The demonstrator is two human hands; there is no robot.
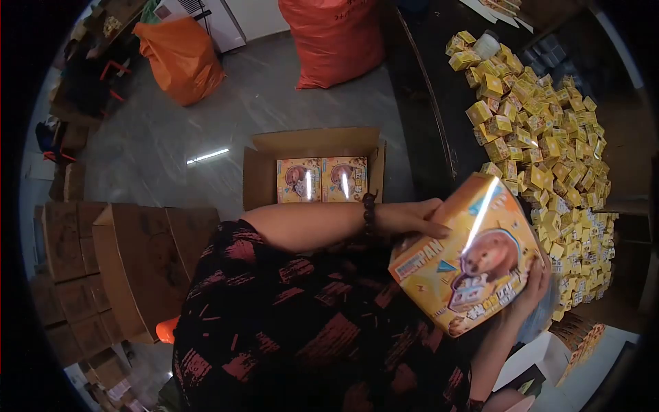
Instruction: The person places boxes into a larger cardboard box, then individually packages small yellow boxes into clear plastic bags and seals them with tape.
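A yellow printed display box (480,254) with a brown cartoon animal on its face is held tilted in front of my body. My left hand (422,220), with a dark bead bracelet at the wrist, grips its upper left edge. At the lower right edge, my right hand (532,288) has its fingers wrapped round the side. Below my left forearm's far side, an open cardboard carton (261,168) on the floor holds two similar boxes (300,180) side by side, partly hidden by the arm.
Many small yellow boxes (542,144) lie heaped on a dark table (412,89) at the right. An orange bag (178,58) and a red sack (333,41) stand on the grey floor. Brown cartons (141,268) are stacked at the left.
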